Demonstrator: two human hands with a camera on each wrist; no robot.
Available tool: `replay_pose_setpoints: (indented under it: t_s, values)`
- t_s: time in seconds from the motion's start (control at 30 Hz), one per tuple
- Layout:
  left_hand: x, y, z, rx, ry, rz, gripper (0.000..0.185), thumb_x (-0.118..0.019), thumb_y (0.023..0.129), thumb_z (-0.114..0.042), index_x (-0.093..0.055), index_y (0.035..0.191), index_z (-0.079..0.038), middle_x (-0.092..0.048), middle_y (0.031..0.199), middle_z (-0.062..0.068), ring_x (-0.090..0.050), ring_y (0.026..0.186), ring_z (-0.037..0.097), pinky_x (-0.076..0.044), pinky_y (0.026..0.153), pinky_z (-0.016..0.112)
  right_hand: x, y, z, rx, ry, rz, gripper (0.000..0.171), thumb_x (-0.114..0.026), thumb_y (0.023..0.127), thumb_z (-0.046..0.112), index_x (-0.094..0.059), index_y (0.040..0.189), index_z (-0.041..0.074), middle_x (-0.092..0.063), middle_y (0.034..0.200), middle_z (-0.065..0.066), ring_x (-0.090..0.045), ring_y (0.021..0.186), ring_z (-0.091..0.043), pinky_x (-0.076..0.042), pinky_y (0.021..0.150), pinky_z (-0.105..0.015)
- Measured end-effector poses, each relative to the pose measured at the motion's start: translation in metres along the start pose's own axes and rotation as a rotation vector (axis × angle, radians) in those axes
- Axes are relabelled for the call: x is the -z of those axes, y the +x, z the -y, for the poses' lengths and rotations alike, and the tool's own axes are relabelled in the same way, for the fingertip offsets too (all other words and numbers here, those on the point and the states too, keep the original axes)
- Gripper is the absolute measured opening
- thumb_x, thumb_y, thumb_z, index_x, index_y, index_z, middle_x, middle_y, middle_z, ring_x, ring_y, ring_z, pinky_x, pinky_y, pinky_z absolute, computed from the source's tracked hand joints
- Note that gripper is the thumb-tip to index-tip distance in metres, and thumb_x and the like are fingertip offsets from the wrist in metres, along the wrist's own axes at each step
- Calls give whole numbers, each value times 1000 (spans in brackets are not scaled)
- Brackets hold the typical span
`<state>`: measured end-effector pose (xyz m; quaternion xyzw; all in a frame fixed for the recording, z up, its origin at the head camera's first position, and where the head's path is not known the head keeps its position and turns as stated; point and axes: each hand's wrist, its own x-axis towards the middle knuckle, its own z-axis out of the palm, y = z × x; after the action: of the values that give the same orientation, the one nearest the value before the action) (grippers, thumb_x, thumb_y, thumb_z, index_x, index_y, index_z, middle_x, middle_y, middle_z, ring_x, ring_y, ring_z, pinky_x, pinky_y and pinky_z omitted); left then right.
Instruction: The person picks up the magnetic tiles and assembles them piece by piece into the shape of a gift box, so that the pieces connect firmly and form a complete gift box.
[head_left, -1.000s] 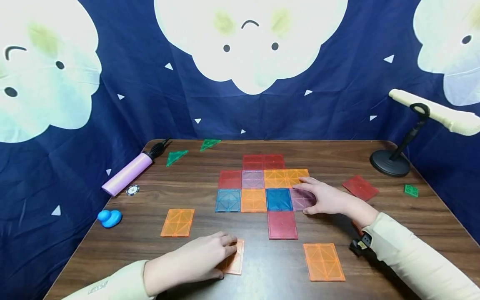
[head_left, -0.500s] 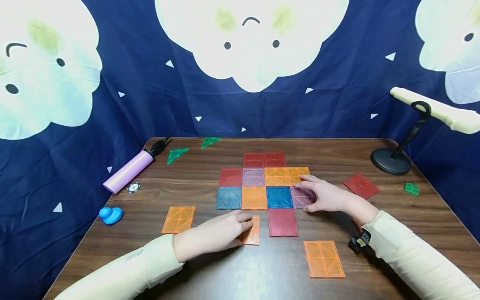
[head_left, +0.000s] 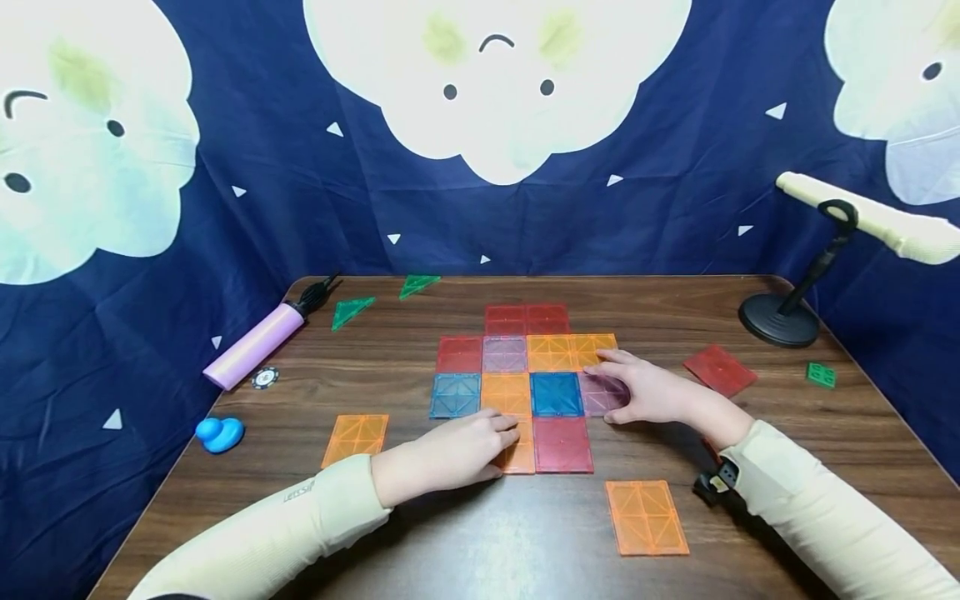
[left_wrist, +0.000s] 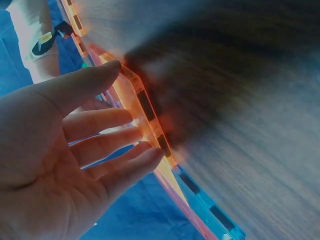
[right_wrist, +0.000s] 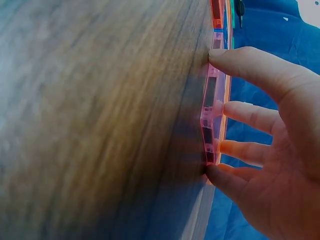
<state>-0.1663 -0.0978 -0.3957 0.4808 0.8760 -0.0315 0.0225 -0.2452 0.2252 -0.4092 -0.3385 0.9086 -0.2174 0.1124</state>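
Observation:
Flat translucent magnetic tiles lie joined in a patch at the middle of the table. My left hand (head_left: pixel 459 450) holds an orange magnetic tile (head_left: pixel 522 456) at the patch's near side, thumb and little finger at its edges in the left wrist view. That tile meets the red tile (head_left: pixel 562 446) on its right and another orange tile (head_left: pixel 504 392) behind it. On the patch's right end, my right hand (head_left: pixel 652 390) grips a purple magnetic tile (head_left: pixel 600 398). The right wrist view shows thumb and fingers spread across its edges, next to the dark blue tile (head_left: pixel 557 394).
Loose orange tiles lie at left (head_left: pixel 356 440) and front right (head_left: pixel 647 518). A loose red tile (head_left: pixel 720 371) and green brick (head_left: pixel 821 375) are to the right, near a black stand (head_left: pixel 780 320). Leftward sit a blue duck (head_left: pixel 219 434), poker chip (head_left: pixel 265 378) and purple pump (head_left: pixel 255 346).
My left hand has slid the orange tile away from me and to the right, up against the red tile and the patch. The right hand has stayed on the purple tile.

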Motion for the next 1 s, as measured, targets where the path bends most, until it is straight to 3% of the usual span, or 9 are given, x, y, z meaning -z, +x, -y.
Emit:
replay_pose_setpoints:
  t_s: [0.1, 0.2, 0.27, 0.37, 0.5, 0.63, 0.8, 0.9, 1.0]
  values:
    - [0, 3, 1, 29, -43, 6, 49, -82, 88, -31, -69, 126, -3, -66, 128, 9, -61, 111, 22, -50, 96, 27, 1, -1, 0, -6, 16, 8, 71, -82, 83, 27, -56, 143, 2, -34, 155, -33, -31, 141, -55, -33, 108, -68]
    - [2, 9, 1, 67, -86, 15, 53, -83, 85, -40, -68, 123, -6, -64, 122, 5, -58, 107, 19, -51, 92, 27, 3, -3, -1, -32, 111, -2, 71, -79, 88, 29, -52, 147, 2, -27, 158, -33, -27, 143, -55, -29, 108, -70]
    - [1, 13, 1, 84, -104, 32, 64, -82, 84, -48, -65, 130, -7, -61, 125, 5, -55, 112, 19, -50, 95, 28, 5, -5, 0, -98, 238, -35, 70, -74, 93, 29, -46, 151, 2, -26, 159, -33, -26, 144, -53, -28, 110, -70]
    - [0, 21, -1, 97, -115, 64, 83, -78, 84, -58, -55, 145, -7, -53, 142, 9, -50, 127, 24, -47, 103, 33, 7, -9, 1, -245, 512, -115, 69, -63, 101, 24, -32, 157, 0, -24, 159, -34, -26, 145, -51, -27, 112, -67]
    - [-2, 28, -4, 92, -58, 59, 84, -73, 87, -60, -53, 148, -6, -49, 150, 13, -47, 133, 28, -46, 105, 35, 4, -15, 3, -370, 776, -218, 70, -53, 104, 16, -16, 160, -3, -20, 158, -36, -29, 144, -49, -28, 114, -62]
    - [-5, 32, -6, 67, 34, 5, 74, -70, 89, -58, -60, 139, -5, -57, 139, 12, -54, 122, 26, -50, 99, 32, -4, -15, 6, -357, 850, -263, 68, -50, 104, 12, -14, 160, -4, -21, 159, -34, -24, 146, -47, -20, 117, -62]
    - [-6, 37, -10, 56, 59, -63, 62, -72, 86, -56, -67, 123, -6, -65, 118, 8, -58, 102, 22, -53, 86, 31, -6, -14, 9, -351, 1015, -307, 65, -48, 103, 7, -16, 158, -5, -20, 158, -32, -22, 145, -43, -13, 120, -57]
    - [-8, 39, -12, 39, 83, -85, 57, -72, 85, -54, -68, 115, -6, -65, 108, 7, -57, 93, 21, -53, 80, 30, -7, -14, 10, -362, 1065, -325, 63, -47, 103, 6, -18, 158, -5, -20, 157, -31, -28, 140, -38, -24, 117, -49]
    - [-7, 41, -11, 27, 89, -64, 56, -71, 86, -54, -69, 113, -4, -65, 103, 7, -57, 89, 20, -52, 79, 30, -6, -14, 10, -374, 1082, -340, 59, -45, 105, 5, -20, 158, -3, -22, 156, -29, -37, 132, -29, -38, 107, -35]
